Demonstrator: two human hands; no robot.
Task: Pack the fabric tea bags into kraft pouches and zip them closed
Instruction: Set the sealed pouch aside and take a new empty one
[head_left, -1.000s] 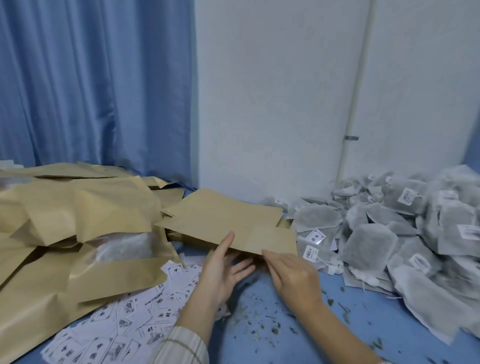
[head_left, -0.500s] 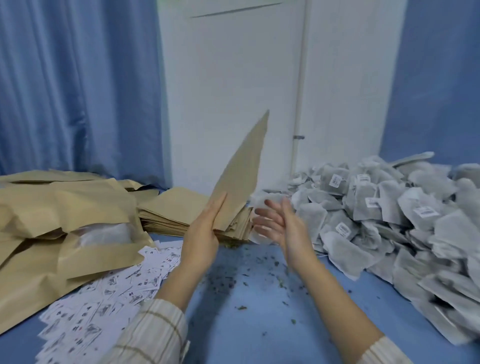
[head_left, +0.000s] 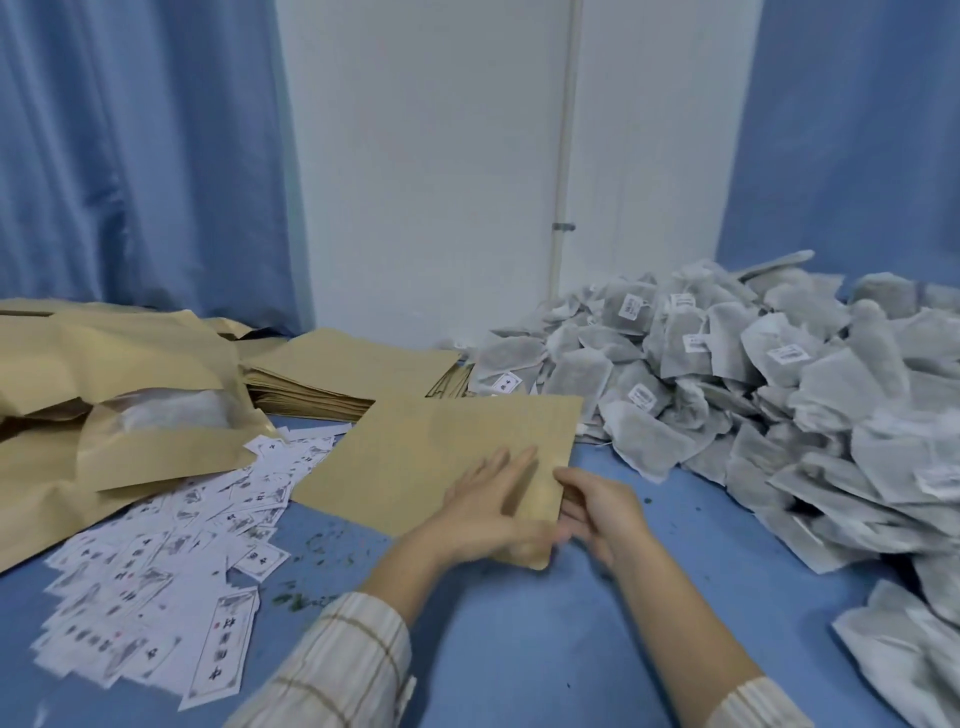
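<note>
Two hands, left (head_left: 493, 506) and right (head_left: 602, 512), on one kraft pouch (head_left: 441, 457)

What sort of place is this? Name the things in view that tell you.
Probably a small hand-packing workroom: a heap of tea bags, a stack of flat brown pouches and loose printed labels cover one blue table.

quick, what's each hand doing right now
Left hand: open, fingers straight, resting flat on the kraft pouch.
Right hand: fingers pinch the pouch's near edge.

A flat kraft pouch (head_left: 441, 457) is lying mid-table; grey fabric tea bags (head_left: 753, 395) are sitting heaped right.
</note>
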